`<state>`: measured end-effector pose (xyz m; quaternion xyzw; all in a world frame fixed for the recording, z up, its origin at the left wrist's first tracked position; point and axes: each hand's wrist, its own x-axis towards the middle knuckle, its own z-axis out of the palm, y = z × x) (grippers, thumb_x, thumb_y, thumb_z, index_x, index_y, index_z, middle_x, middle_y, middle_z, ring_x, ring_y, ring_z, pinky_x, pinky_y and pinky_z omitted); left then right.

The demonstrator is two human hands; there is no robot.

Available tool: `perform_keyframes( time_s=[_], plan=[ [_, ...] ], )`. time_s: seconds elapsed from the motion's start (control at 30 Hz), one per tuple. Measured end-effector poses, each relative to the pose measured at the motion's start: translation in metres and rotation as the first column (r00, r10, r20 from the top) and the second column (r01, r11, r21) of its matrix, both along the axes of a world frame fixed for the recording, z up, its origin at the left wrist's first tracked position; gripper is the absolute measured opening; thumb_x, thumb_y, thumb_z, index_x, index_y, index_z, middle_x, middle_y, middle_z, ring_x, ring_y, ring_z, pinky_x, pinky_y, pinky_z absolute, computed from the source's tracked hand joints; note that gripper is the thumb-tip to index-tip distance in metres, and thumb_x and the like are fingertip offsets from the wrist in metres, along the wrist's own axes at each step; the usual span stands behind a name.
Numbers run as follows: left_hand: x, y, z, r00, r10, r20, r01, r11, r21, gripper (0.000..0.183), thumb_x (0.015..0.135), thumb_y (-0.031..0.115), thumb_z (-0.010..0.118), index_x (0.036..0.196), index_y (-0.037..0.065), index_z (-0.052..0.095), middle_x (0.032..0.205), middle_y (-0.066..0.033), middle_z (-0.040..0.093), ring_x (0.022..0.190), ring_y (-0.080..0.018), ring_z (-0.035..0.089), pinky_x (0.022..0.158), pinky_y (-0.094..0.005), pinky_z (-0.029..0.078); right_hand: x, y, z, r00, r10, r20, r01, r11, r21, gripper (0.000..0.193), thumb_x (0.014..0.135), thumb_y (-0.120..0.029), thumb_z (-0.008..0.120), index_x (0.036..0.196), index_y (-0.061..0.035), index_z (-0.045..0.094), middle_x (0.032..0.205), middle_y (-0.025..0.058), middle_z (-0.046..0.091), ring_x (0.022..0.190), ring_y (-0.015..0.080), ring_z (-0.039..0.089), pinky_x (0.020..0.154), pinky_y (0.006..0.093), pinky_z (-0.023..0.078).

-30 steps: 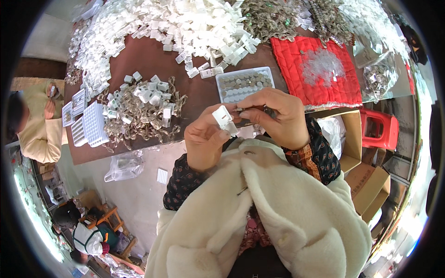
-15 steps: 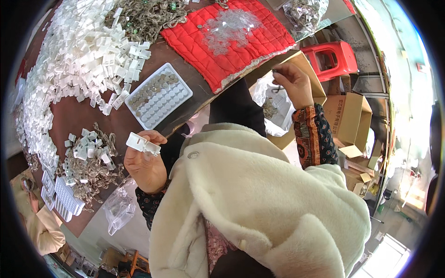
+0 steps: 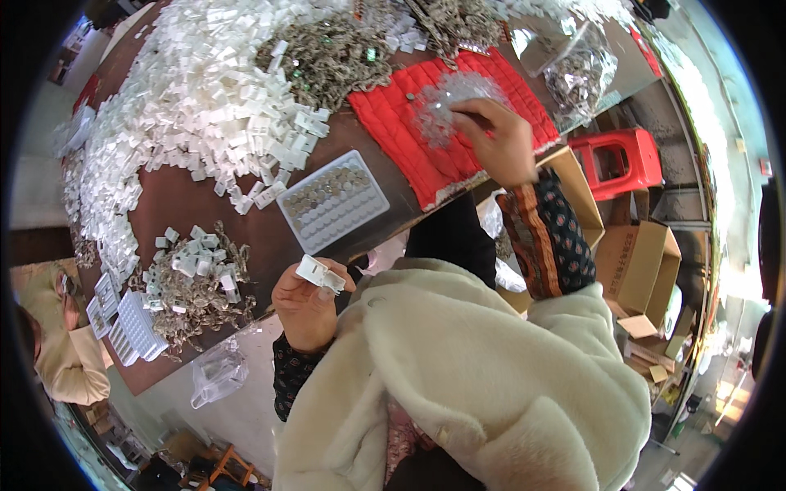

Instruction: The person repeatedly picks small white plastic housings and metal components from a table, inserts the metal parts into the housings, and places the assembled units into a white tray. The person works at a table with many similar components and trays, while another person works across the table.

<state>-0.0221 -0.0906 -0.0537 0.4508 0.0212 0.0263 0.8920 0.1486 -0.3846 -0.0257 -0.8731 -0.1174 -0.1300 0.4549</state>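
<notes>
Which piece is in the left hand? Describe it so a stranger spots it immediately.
Find the brown table, then the left hand at its near edge. That hand holds a small white plastic piece, raised apart from the white heap on the table.

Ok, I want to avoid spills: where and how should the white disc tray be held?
Grip the white tray by both short-end rims, probably from left and right, kept level: it's a shallow open rectangle lying flat, round discs in its far rows.

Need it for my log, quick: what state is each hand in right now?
Left hand: closed, holding a small white plastic case.
Right hand: at the clear plastic pieces; its grip cannot be told.
</notes>
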Motion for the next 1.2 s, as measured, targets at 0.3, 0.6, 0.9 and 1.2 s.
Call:
perform_keyframes(
  time_s=[0.3,0.6,0.9,1.2],
  plan=[
    [-0.001,0.009,-0.005,0.998,0.065,0.016,-0.065,0.998,-0.001,0.020,0.089,0.010,0.073,0.102,-0.001,0.063,0.100,-0.0184,0.069,0.083,-0.0224,0.064,0.075,-0.0366,0.052,0.095,0.079,-0.026,0.991,0.101,0.084,-0.051,0.886,-0.461,0.024,0.081,-0.020,0.074,0.104,-0.0131,0.070,0.104,0.0125,0.066,0.095,0.0346,0.066,0.076,0.0457,0.054],
    [0.002,0.011,-0.006,0.998,0.058,-0.004,-0.058,0.998,0.032,0.024,0.089,0.012,0.069,0.108,-0.002,0.062,0.094,-0.0150,0.066,0.081,-0.0222,0.061,0.072,-0.0339,0.049,0.111,0.065,-0.025,0.969,0.245,-0.041,-0.241,0.888,-0.391,0.011,0.085,-0.015,0.067,0.093,-0.0076,0.069,0.095,0.0152,0.066,0.091,0.0332,0.066,0.077,0.0448,0.052],
    [0.002,0.014,-0.009,1.000,0.007,-0.017,-0.008,0.998,-0.069,0.022,0.088,0.003,0.072,0.108,-0.003,0.064,0.106,-0.0180,0.070,0.091,-0.0207,0.066,0.080,-0.0361,0.053,0.142,0.084,-0.026,0.995,-0.078,0.062,0.095,0.929,-0.359,0.028,0.083,-0.029,0.070,0.105,-0.0122,0.074,0.098,0.0181,0.070,0.092,0.0345,0.069,0.079,0.0446,0.055],
    [0.002,0.015,-0.012,1.000,0.018,-0.019,-0.019,0.997,-0.070,0.022,0.089,0.004,0.071,0.109,-0.003,0.064,0.107,-0.0178,0.070,0.092,-0.0203,0.066,0.081,-0.0355,0.052,0.143,0.083,-0.020,0.998,0.006,0.067,0.020,0.925,-0.380,0.023,0.084,-0.024,0.072,0.101,-0.0087,0.072,0.095,0.0147,0.071,0.086,0.0277,0.071,0.076,0.0379,0.056]
  ],
)
